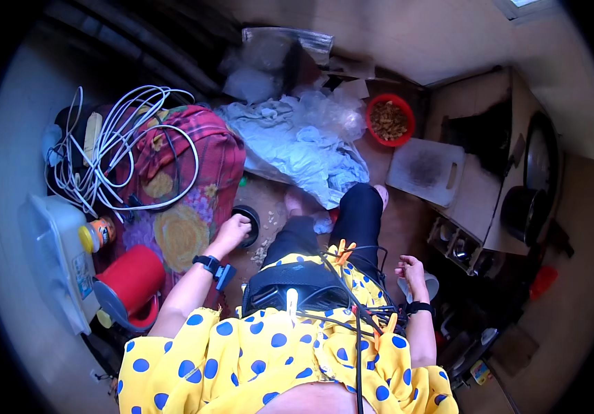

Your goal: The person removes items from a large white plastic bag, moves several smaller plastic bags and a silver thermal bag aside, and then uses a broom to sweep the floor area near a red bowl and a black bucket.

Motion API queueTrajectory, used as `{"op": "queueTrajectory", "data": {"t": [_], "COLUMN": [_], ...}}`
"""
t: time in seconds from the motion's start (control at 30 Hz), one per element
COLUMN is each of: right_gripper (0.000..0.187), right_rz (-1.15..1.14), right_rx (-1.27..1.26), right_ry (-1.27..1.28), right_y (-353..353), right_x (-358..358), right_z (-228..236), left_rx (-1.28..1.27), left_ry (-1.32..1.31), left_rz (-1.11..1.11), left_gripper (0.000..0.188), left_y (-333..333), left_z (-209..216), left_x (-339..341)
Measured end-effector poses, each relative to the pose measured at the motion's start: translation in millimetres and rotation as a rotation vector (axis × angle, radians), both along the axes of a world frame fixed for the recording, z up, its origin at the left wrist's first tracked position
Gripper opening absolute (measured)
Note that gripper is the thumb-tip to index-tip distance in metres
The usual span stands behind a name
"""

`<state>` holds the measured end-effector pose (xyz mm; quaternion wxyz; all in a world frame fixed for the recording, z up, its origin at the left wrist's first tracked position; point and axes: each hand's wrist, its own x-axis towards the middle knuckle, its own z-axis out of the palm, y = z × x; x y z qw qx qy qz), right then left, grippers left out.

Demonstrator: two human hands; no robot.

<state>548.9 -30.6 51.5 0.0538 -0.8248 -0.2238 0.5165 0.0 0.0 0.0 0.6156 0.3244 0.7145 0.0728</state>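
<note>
My left hand point(232, 232) is closed, fingers curled at the near-left side of a small round black bowl point(254, 219) on the floor. Whatever those fingers hold, if anything, is hidden. Pale crumbs point(264, 250) lie scattered right beside the bowl. On the other side of my body, my right hand point(412, 269) hangs loosely open by my right leg, its fingers apart and bent. A white cup or small bucket point(432, 284) shows partly behind it; I see no grip on it.
Ahead lies a pale blue plastic sheet point(297, 148). A red bowl of brown chunks point(388, 121) stands near a white cutting board point(426, 169). Left are a coiled white cable point(128, 145), a patterned cloth point(207, 155) and a red mug point(131, 279). A black pot point(523, 214) is right.
</note>
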Motion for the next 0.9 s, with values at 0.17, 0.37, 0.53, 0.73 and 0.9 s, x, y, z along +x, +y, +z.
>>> {"op": "queueTrajectory", "data": {"t": [0.17, 0.37, 0.53, 0.73, 0.9], "right_gripper": [0.030, 0.032, 0.051, 0.047, 0.016], "right_rz": [0.118, 0.519, 1.039, 1.315, 1.119], "right_rx": [0.017, -0.004, -0.082, -0.161, -0.720], "right_ry": [-0.006, 0.089, 0.256, 0.341, 0.618], "right_y": [44, 125, 184, 235, 287], "right_x": [6, -10, -38, 37, 48], "right_z": [19, -7, -53, -130, -92], "left_rx": [0.002, 0.151, 0.154, 0.070, -0.319], "left_ry": [-0.292, -0.091, 0.034, 0.041, -0.431], "left_rz": [-0.066, -0.481, -0.305, -0.283, -0.147], "left_gripper": [0.030, 0.045, 0.037, 0.017, 0.013], "left_y": [5, 31, 27, 37, 19], "left_z": [-35, -41, -61, -48, -26], "left_x": [56, 116, 153, 225, 254]}}
